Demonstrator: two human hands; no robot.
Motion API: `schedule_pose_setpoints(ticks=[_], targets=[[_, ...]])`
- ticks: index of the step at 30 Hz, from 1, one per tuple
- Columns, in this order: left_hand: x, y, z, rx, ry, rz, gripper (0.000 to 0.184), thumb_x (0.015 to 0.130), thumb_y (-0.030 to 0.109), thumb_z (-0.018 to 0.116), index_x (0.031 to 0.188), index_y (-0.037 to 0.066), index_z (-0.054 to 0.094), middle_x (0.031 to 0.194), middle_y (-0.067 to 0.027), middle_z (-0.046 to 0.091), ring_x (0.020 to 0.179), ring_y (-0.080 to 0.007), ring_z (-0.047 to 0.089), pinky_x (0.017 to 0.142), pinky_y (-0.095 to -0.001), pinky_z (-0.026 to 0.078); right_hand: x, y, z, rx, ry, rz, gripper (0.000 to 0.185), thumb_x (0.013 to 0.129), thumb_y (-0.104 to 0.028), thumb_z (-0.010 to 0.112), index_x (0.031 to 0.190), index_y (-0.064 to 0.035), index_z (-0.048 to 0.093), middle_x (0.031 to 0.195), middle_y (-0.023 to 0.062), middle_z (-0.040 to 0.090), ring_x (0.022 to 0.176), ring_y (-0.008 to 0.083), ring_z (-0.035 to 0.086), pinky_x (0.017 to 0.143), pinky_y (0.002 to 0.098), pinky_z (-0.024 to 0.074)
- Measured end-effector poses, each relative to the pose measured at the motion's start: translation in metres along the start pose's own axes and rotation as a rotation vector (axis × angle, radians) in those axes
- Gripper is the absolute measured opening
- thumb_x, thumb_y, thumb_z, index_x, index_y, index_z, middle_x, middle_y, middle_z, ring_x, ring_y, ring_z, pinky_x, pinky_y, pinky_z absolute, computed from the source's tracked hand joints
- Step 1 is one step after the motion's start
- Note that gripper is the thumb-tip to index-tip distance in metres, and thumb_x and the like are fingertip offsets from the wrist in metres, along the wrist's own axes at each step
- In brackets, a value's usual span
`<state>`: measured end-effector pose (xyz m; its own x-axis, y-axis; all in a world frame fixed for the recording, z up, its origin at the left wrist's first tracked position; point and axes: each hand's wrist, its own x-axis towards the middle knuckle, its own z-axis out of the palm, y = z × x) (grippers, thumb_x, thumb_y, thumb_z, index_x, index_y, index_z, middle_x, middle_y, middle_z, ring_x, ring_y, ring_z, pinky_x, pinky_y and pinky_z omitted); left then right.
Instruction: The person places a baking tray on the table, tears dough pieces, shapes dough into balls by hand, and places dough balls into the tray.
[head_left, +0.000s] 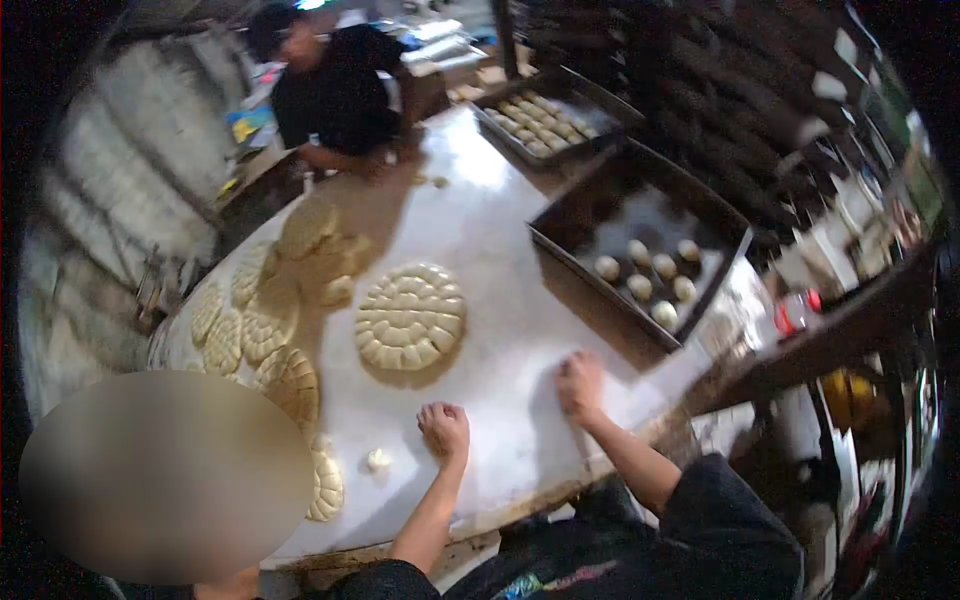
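Observation:
My left hand [443,430] rests on the pale tabletop with its fingers curled closed. What lies under or inside them, if anything, is hidden. A small lump of dough [377,459] sits just to its left. Farther right, my right hand [580,385] is also curled closed against the table, below the near dark tray [560,245]; its contents cannot be made out. Beyond both hands lies a large round of dough [410,317], cut into many segments. Several white dough balls [638,287] are grouped at the near end of that tray.
Flattened, segmented dough rounds [265,335] cover the table's left side. A second tray [565,90] holds rows of dough pieces. A person in dark clothing [340,95] leans at the far edge. A blurred patch hides the lower left. A red-capped bottle [797,312] stands at right.

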<state>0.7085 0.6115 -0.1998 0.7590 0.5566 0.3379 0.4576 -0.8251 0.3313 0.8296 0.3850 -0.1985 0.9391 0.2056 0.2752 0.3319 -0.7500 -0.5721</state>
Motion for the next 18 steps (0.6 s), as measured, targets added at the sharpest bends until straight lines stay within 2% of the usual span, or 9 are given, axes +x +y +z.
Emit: schedule_pose_setpoints(ticks=[3,5,7,9,11,12,13,16,18], targets=[[-0.036,0.020,-0.002,-0.052,-0.070,0.010,0.011,0.064,0.012,0.060,0.072,0.005,0.056,0.087,-0.0143,0.053,0.088,-0.0319,0.048,0.077,-0.0425,0.040,-0.035,-0.009,0.008,0.067,-0.007,-0.181,0.010,0.067,-0.014,0.060,0.070,-0.0059,0.055,0.083,0.0146,0.055,0.084,0.0316,0.049,0.076,0.0419,0.0396],[-0.054,0.026,-0.022,-0.063,-0.138,0.120,0.017,0.062,0.011,0.061,0.077,0.005,0.055,0.088,-0.0138,0.053,0.088,-0.0314,0.049,0.078,-0.0422,0.042,-0.060,0.005,-0.008,0.053,-0.112,-0.348,0.019,0.070,-0.019,0.063,0.085,-0.0077,0.058,0.094,0.0139,0.053,0.094,0.0321,0.047,0.085,0.0439,0.0385],[-0.050,0.021,-0.039,-0.026,-0.226,0.180,0.022,0.061,0.011,0.063,0.081,0.004,0.056,0.089,-0.0134,0.053,0.089,-0.0309,0.051,0.079,-0.0422,0.043,-0.063,0.020,-0.050,0.040,-0.272,-0.392,0.029,0.072,-0.020,0.062,0.097,-0.0083,0.056,0.100,0.0122,0.051,0.095,0.0316,0.048,0.084,0.0440,0.0408],[-0.036,0.019,-0.048,-0.153,-0.797,-0.076,0.031,0.063,0.008,0.065,0.093,0.003,0.057,0.092,-0.0129,0.058,0.091,-0.0278,0.055,0.080,-0.0387,0.046,-0.056,0.037,-0.054,0.068,-0.315,-0.397,0.029,0.072,-0.020,0.062,0.098,-0.0083,0.055,0.102,0.0120,0.050,0.095,0.0314,0.048,0.083,0.0430,0.0421],[0.010,0.092,-0.066,-0.591,-0.859,-0.396,0.039,0.067,0.006,0.067,0.104,0.001,0.056,0.095,-0.0127,0.061,0.093,-0.0216,0.058,0.081,-0.0321,0.047,-0.052,0.039,-0.047,0.102,-0.321,-0.415,0.029,0.072,-0.018,0.061,0.100,-0.0081,0.055,0.098,0.0114,0.051,0.095,0.0303,0.048,0.082,0.0403,0.0435],[0.033,0.122,-0.060,-0.636,-0.704,-0.189,0.038,0.069,0.006,0.067,0.105,0.000,0.055,0.094,-0.0120,0.062,0.090,-0.0192,0.058,0.080,-0.0300,0.047,-0.054,0.037,-0.048,0.107,-0.326,-0.417,0.029,0.072,-0.018,0.061,0.100,-0.0081,0.055,0.098,0.0115,0.051,0.095,0.0303,0.048,0.082,0.0403,0.0435],[0.059,0.156,-0.052,-0.673,-0.540,0.024,0.037,0.071,0.006,0.066,0.105,0.000,0.055,0.094,-0.0113,0.063,0.087,-0.0168,0.058,0.079,-0.0279,0.047,-0.057,0.032,-0.048,0.205,-0.419,-0.343,0.027,0.072,-0.017,0.061,0.097,-0.0072,0.057,0.095,0.0116,0.053,0.092,0.0300,0.050,0.080,0.0394,0.0445],[0.132,0.272,-0.044,-0.866,-0.437,0.107,0.034,0.077,0.010,0.064,0.107,-0.003,0.054,0.095,-0.0121,0.062,0.089,-0.0136,0.057,0.078,-0.0266,0.046,-0.042,0.039,-0.079,0.507,-0.627,-0.120,0.022,0.079,-0.021,0.061,0.094,-0.0046,0.063,0.087,0.0099,0.060,0.083,0.0237,0.058,0.077,0.0359,0.0471],[0.168,0.323,-0.010,-0.752,-0.255,0.329,0.038,0.076,0.014,0.065,0.109,-0.002,0.053,0.097,-0.0166,0.061,0.093,-0.0226,0.059,0.083,-0.0318,0.046,-0.019,0.052,-0.116,1.129,-0.974,0.465,0.027,0.086,-0.028,0.058,0.097,-0.0042,0.065,0.090,0.0065,0.064,0.079,0.0161,0.059,0.073,0.0315,0.0481]])
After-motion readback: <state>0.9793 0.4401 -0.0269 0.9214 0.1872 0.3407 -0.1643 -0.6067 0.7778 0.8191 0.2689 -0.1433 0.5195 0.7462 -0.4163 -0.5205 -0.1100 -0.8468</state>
